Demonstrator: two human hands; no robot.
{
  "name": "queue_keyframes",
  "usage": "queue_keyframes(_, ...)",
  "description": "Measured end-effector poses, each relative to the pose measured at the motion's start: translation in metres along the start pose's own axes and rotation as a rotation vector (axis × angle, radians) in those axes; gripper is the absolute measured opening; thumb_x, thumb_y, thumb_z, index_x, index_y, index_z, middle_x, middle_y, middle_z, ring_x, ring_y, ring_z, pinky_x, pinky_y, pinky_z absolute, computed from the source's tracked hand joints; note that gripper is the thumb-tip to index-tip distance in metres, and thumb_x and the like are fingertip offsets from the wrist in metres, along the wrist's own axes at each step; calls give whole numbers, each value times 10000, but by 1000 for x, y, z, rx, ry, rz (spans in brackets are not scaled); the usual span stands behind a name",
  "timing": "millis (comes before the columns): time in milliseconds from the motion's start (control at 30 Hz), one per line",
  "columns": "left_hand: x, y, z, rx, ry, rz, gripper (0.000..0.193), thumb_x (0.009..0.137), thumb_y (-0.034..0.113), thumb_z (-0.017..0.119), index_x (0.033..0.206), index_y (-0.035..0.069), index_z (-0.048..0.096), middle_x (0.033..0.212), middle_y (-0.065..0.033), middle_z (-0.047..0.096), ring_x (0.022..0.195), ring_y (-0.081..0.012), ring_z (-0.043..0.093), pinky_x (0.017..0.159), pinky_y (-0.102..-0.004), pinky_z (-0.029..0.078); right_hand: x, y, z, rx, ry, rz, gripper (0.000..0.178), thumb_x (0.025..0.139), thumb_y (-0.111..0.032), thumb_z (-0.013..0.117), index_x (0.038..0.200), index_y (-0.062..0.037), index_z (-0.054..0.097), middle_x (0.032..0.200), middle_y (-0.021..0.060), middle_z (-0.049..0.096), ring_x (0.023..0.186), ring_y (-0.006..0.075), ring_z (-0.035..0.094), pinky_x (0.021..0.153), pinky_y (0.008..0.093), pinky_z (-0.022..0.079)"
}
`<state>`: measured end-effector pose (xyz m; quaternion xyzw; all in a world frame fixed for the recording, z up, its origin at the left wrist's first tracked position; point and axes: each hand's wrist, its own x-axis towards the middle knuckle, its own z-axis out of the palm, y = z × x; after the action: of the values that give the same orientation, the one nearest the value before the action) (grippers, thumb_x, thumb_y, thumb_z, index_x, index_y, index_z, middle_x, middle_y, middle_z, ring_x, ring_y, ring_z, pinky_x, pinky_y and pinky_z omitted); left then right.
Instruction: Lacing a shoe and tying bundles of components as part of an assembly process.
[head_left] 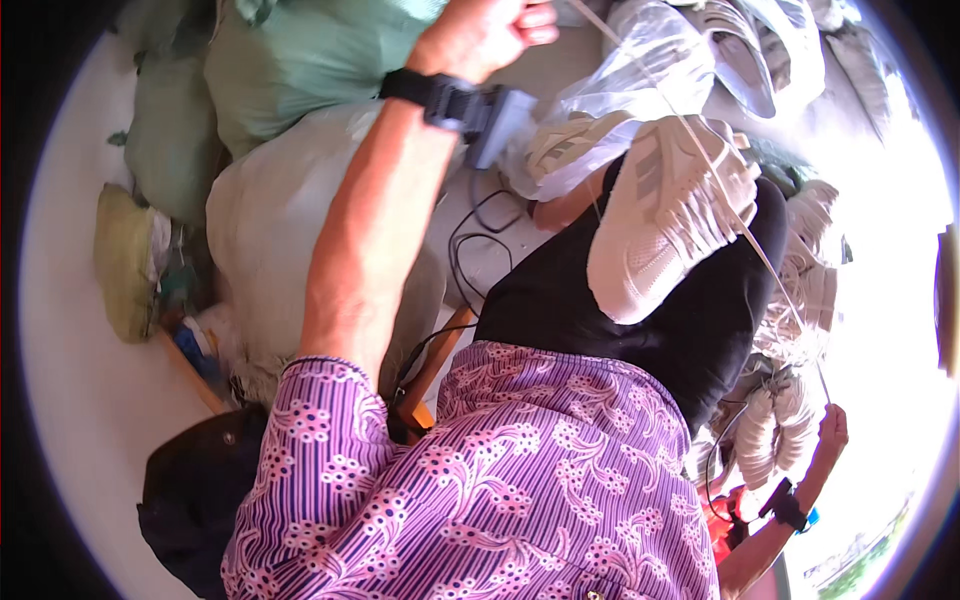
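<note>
A white sneaker (660, 225) rests on my lap, sole side away and toe pointing down toward me. A thin pale shoelace (712, 165) runs taut across it, from the top edge of the view down to the far right. My right hand (832, 430) is closed in a pinch on the lower end of this lace. My left hand (490, 35) is raised at the top with curled fingers, beside the lace's upper end; the picture's edge cuts off its grip, but the taut line suggests it holds the lace.
More white shoes (745, 50) lie in clear plastic wrap ahead. Several pale shoes and loose laces (800, 300) are heaped at my right. Big stuffed sacks (290, 200) stand to the left and front. A black cable (460, 255) trails past a wooden stool edge (435, 365).
</note>
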<state>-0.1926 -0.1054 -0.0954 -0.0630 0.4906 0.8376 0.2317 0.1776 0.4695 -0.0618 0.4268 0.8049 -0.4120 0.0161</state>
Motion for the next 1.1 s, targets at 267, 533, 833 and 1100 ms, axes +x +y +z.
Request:
queue_keyframes(267,-19,-18,-37,782,332,174,207,863,187,613,923,-2,555,612,2,482,447,-60,437,376,-222,362,3,46,30,1308,137,-96,166,932,-136,552,1044,-23,600,911,98,625,853,181,577,937,392,446)
queue_keyframes(533,-15,-9,-57,441,469,80,134,910,186,583,916,52,569,701,-34,546,607,-140,541,524,-293,468,-18,-133,196,188,-113,-351,129,863,-117,617,947,-27,655,844,32,641,695,114,559,643,248,457)
queue_keyframes(833,-30,37,-76,-260,428,50,251,971,193,410,927,6,570,761,-84,547,745,-233,523,735,-405,443,-40,-180,245,-390,-255,-1121,19,739,-89,597,747,-97,613,774,54,541,837,244,559,699,386,425)
queue_keyframes(1100,-28,47,-67,-41,283,77,138,922,100,436,932,65,569,694,-27,509,557,-132,422,547,-303,345,-47,-189,244,-472,-232,-959,18,742,-37,553,750,-23,559,787,117,534,766,325,582,646,430,462)
